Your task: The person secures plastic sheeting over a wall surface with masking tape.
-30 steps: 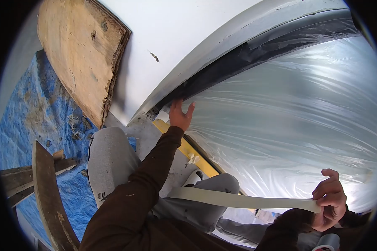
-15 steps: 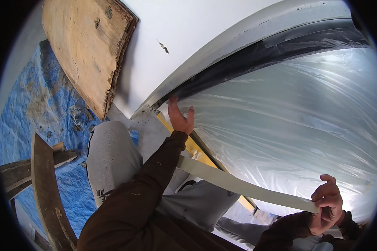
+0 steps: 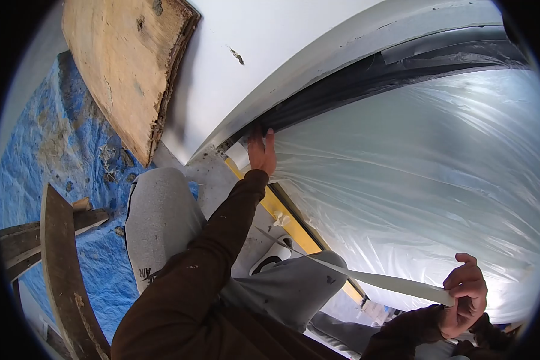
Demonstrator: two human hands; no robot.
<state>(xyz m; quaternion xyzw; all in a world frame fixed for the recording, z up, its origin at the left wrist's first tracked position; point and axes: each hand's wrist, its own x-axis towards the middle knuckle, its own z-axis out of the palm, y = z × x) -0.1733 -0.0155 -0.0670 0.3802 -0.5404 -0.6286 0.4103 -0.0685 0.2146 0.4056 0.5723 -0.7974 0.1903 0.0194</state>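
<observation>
My left hand (image 3: 262, 155) reaches forward with its fingers spread and presses on the lower end of the black strip (image 3: 336, 90) beside the clear plastic sheet (image 3: 378, 180). At the lower right, my right hand (image 3: 465, 295) pinches one end of a long pale tape strip (image 3: 396, 284). The strip runs left across my knee, twisted to a thin edge, and its far end hangs near my left forearm. Nothing shows between the fingers of my left hand.
A rough plywood board (image 3: 126, 66) leans at the upper left over a blue tarp (image 3: 90, 252). Curved wooden planks (image 3: 66, 264) lie at the lower left. A white panel (image 3: 240, 36) stands at the top, and a yellow strip (image 3: 300, 233) runs along the sheet's edge.
My left hand has moved slightly up and turned flatter against the black strip. The tape has twisted edge-on and dropped slightly. My right hand has hardly moved.
</observation>
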